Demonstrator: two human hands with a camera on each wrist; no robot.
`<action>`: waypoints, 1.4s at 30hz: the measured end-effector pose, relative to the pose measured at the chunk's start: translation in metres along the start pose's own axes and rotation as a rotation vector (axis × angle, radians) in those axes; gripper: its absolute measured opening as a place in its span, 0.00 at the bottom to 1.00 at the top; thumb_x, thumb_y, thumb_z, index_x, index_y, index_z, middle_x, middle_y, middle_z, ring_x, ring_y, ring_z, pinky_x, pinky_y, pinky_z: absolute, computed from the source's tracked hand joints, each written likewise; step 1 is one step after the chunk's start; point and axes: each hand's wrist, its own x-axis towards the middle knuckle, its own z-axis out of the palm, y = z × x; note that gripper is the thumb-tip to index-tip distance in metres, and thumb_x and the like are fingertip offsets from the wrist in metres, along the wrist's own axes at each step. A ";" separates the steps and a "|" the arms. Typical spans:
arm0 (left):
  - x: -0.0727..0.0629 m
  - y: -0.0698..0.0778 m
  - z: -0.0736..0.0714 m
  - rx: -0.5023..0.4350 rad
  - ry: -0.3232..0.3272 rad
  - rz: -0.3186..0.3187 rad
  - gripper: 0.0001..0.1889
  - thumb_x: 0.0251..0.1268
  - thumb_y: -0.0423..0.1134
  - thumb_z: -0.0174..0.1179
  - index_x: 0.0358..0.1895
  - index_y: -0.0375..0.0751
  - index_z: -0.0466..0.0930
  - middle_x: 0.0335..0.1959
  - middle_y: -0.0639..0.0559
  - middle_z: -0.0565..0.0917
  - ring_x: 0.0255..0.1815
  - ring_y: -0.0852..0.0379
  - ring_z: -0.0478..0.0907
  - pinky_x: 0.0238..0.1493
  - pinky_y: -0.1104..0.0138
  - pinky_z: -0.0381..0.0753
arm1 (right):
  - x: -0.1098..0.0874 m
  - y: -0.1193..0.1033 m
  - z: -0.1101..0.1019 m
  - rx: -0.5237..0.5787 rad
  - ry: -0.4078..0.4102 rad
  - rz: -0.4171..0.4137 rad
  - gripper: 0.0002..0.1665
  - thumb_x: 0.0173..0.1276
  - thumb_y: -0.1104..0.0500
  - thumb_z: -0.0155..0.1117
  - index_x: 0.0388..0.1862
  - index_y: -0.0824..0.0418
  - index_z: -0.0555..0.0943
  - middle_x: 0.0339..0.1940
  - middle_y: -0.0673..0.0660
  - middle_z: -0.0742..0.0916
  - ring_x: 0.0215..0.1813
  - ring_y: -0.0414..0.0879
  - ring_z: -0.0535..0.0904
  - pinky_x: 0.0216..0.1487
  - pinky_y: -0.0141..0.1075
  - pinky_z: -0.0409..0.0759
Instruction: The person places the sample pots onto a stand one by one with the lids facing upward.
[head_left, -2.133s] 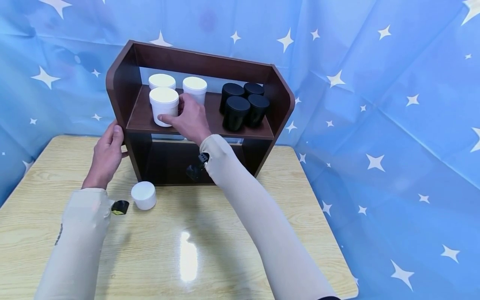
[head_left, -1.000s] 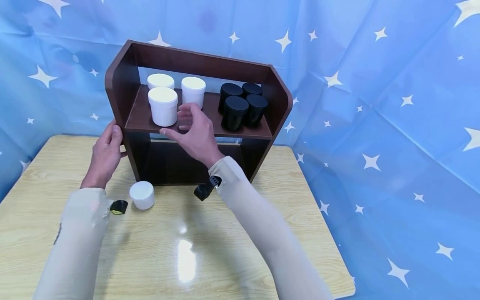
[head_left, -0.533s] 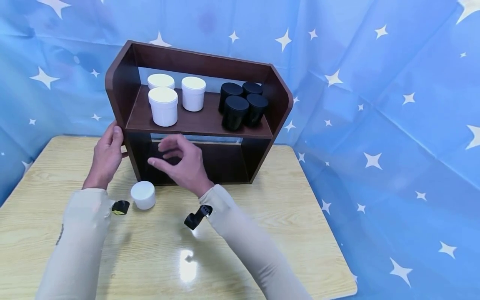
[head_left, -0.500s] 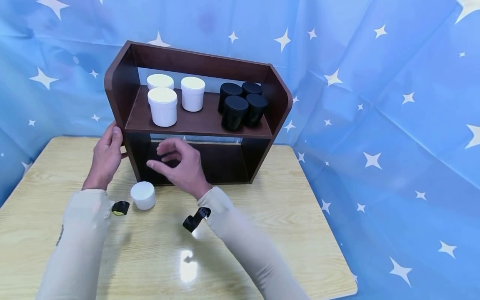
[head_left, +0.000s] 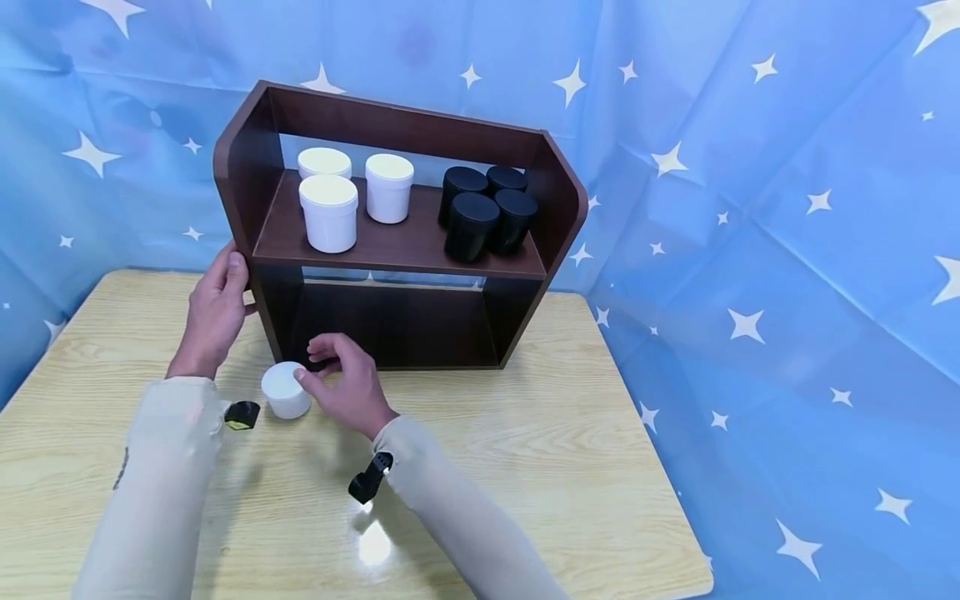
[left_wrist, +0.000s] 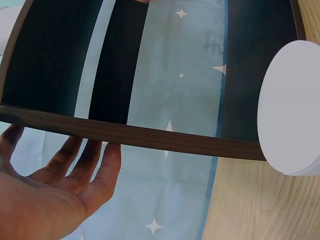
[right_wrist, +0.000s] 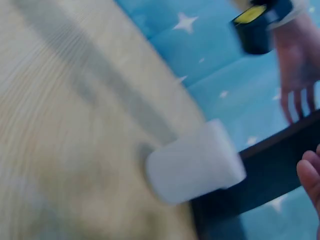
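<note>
My left hand (head_left: pixel 215 317) rests on the outer left side of a dark brown two-tier shelf (head_left: pixel 393 325). In the left wrist view, that hand's fingertips press against the side panel (left_wrist: pixel 150 140). A white lidded jar (head_left: pixel 285 392) stands upright on the table by the shelf's lower left front corner. Beside it is my right hand (head_left: pixel 352 387), thumb and fingers spread apart, the thumb overlapping the lid's edge in the head view. The right wrist view, blurred, has the jar (right_wrist: pixel 192 162) with a gap to the visible fingertips (right_wrist: pixel 309 175).
On the upper tier stand white lidded jars (head_left: pixel 330 221) (head_left: pixel 389 187) at the left and several black lidded jars (head_left: pixel 471 229) at the right. The wood-grain table (head_left: pixel 540 433) ends at a rounded right edge. A blue cloth with white stars (head_left: pixel 750 250) hangs behind.
My right hand has let go of the front white jar on the upper tier and come down and left to the jar on the table. The left hand has stayed on the shelf's side.
</note>
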 end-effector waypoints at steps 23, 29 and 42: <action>-0.002 0.000 0.001 0.002 -0.026 -0.007 0.27 0.79 0.63 0.25 0.78 0.80 0.43 0.81 0.42 0.58 0.77 0.38 0.62 0.70 0.37 0.70 | -0.021 0.043 0.034 -0.107 -0.141 0.203 0.48 0.49 0.59 0.85 0.68 0.59 0.70 0.64 0.54 0.80 0.64 0.49 0.80 0.55 0.27 0.84; -0.001 0.000 0.001 0.002 -0.017 0.001 0.26 0.79 0.63 0.25 0.78 0.80 0.44 0.80 0.42 0.60 0.76 0.38 0.63 0.69 0.37 0.70 | -0.022 0.049 0.045 -0.145 -0.119 0.281 0.48 0.49 0.54 0.85 0.68 0.56 0.71 0.63 0.52 0.82 0.61 0.47 0.80 0.55 0.23 0.79; -0.001 0.000 0.001 0.016 0.000 0.018 0.26 0.79 0.63 0.25 0.77 0.80 0.45 0.79 0.43 0.63 0.73 0.43 0.67 0.68 0.40 0.73 | -0.015 0.050 0.053 -0.254 -0.148 0.308 0.47 0.50 0.51 0.85 0.68 0.54 0.71 0.61 0.49 0.83 0.60 0.40 0.80 0.61 0.24 0.76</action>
